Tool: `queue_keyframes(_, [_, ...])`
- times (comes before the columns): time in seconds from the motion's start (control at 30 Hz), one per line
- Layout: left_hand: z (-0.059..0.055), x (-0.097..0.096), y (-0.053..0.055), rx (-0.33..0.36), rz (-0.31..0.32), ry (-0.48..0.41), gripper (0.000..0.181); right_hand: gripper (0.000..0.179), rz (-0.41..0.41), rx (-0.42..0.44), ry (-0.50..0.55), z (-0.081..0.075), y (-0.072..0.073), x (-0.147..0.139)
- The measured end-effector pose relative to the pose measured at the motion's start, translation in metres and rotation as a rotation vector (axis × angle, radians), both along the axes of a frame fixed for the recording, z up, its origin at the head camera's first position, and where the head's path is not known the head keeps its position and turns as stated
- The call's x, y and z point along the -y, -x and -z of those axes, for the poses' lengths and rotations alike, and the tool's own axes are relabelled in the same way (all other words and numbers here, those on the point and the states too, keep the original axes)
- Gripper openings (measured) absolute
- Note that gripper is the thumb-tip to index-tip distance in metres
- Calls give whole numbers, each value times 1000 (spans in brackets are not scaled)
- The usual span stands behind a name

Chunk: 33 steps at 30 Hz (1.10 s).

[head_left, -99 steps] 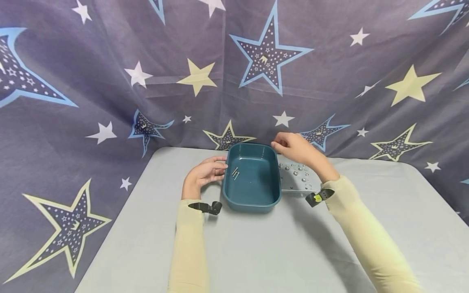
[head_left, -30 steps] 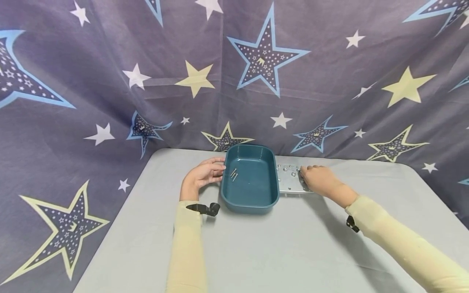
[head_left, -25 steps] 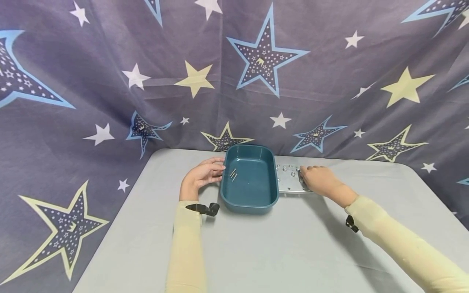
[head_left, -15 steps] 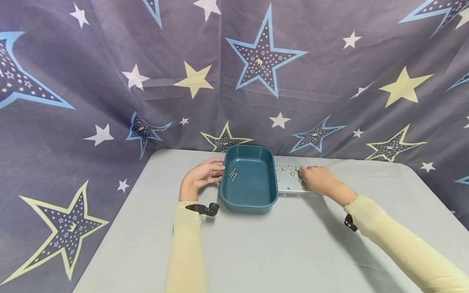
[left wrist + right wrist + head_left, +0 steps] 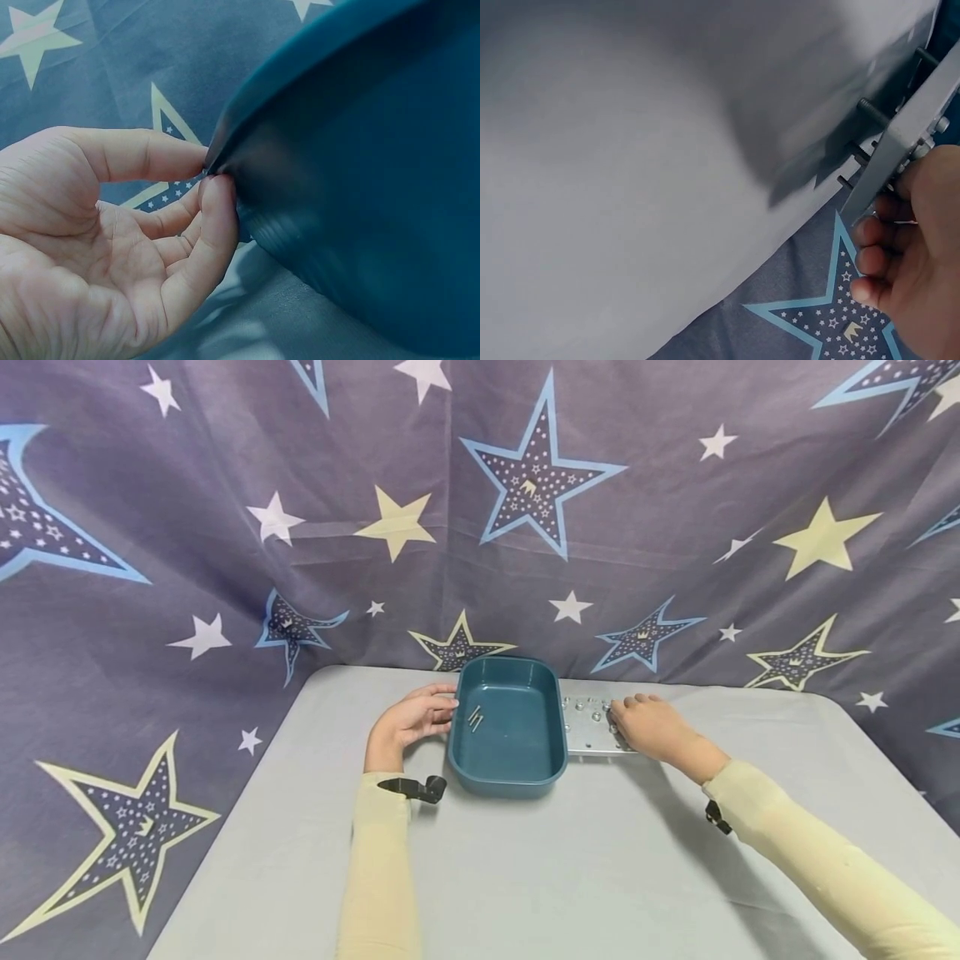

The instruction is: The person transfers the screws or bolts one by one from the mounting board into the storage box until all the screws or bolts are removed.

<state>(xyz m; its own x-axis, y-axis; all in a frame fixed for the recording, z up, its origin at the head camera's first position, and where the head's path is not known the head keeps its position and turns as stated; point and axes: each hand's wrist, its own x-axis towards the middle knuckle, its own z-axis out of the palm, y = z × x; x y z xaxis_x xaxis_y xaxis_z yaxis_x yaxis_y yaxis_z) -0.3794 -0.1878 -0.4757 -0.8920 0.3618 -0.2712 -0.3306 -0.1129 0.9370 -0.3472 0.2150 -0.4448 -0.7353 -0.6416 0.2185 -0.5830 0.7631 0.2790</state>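
A teal plastic bin (image 5: pixel 517 777) stands on the pale tabletop. A few slim metal bolts (image 5: pixel 476 718) lie inside it at the left. My left hand (image 5: pixel 416 718) pinches the bin's left rim between thumb and finger, as the left wrist view (image 5: pixel 150 225) also has it. Against the bin's right side is a silver metal plate (image 5: pixel 588 742) with several bolt heads (image 5: pixel 596 716) on top. Threaded bolt shafts (image 5: pixel 874 112) stick out below it in the right wrist view. Over the plate's right end, my right hand (image 5: pixel 652 727) curls its fingers around a bolt, mostly hidden by them.
A dark star-patterned cloth (image 5: pixel 360 577) hangs behind the table's back edge and at the left. The pale table surface (image 5: pixel 525 877) stretches in front of the bin. Each wrist wears a black camera strap (image 5: pixel 412 788).
My right hand has come down from behind the bin's back right corner to the plate's right end and stays there, its fingers shifting slightly. The left hand keeps its place on the rim.
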Motion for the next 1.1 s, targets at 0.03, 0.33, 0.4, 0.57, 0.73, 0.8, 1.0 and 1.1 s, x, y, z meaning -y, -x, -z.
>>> queue_keyframes(0.03, [0, 0, 0, 2, -2, 1, 52, 5, -6, -13, -13, 0, 1, 0])
queue_keyframes(0.33, [1, -2, 1, 11, -6, 16, 53, 8, -52, -118, -97, 6, 4, -5])
queue_keyframes(0.4, [1, -2, 0, 12, -7, 15, 53, 9, -56, -130, -108, 6, 4, -5])
queue_keyframes(0.57, [1, -2, 0, 4, -1, 9, 52, 10, -64, -129, -117, 8, 5, -6])
queue_keyframes(0.73, [0, 0, 0, 0, 2, 14, 54, 10, -68, -128, -123, 8, 6, -7])
queue_keyframes(0.8, [0, 0, -1, -1, 5, 16, 54, 10, -70, -133, -122, 9, 6, -7])
queue_keyframes(1.0, [0, 1, -2, -2, 3, 11, 55, 9, -70, -139, -122, 9, 6, -7])
queue_keyframes(1.1, [0, 1, -2, -3, 3, 12, 55, 8, -72, -139, -119, 9, 6, -7])
